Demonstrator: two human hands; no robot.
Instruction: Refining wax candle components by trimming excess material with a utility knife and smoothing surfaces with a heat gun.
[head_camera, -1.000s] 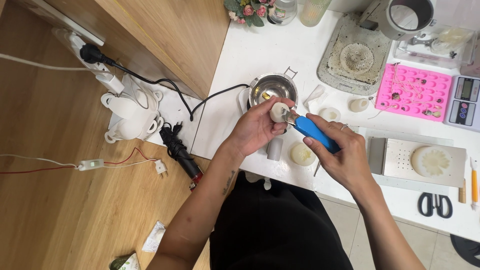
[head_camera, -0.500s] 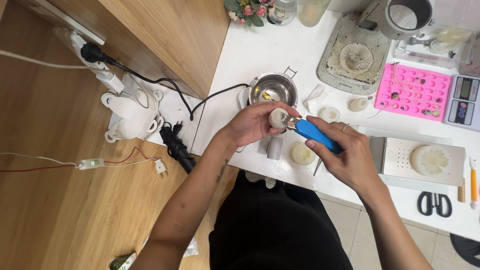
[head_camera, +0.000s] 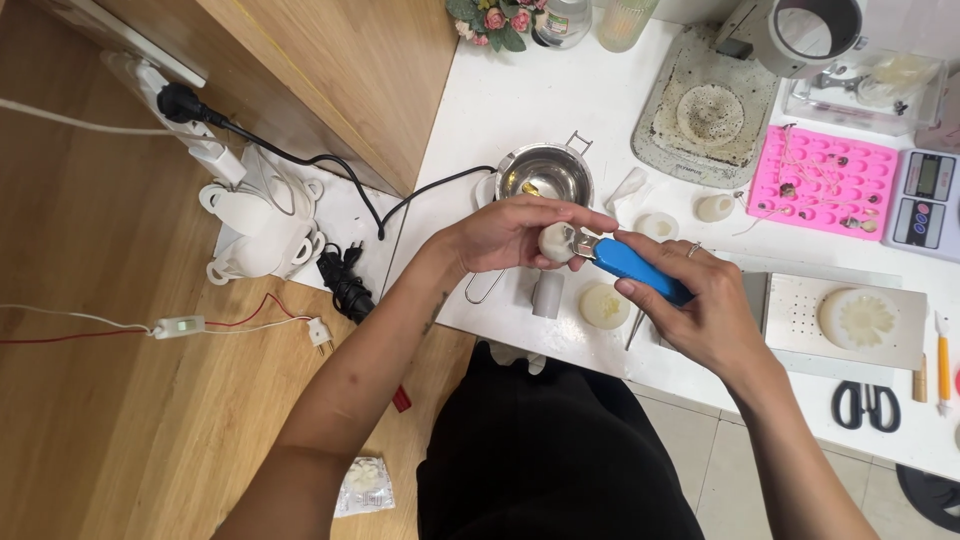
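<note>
Left hand (head_camera: 505, 232) pinches a small white lump (head_camera: 555, 241) in its fingertips above the white surface (head_camera: 520, 110); right hand (head_camera: 700, 305) is curled around a blue-handled tool (head_camera: 630, 268), its metal tip touching the lump. Just behind sits a steel pot (head_camera: 545, 172), just below a white disc (head_camera: 604, 305) and short cylinder (head_camera: 547, 294). Farther right: pink mould (head_camera: 825, 180), scale (head_camera: 925, 203), scissors (head_camera: 866, 403).

I see bare white table (head_camera: 520, 110) left of the steel pot (head_camera: 545, 172); ahead, that pot and the pink mould (head_camera: 822, 180) block; the perforated board (head_camera: 860, 320) crowds the right.
</note>
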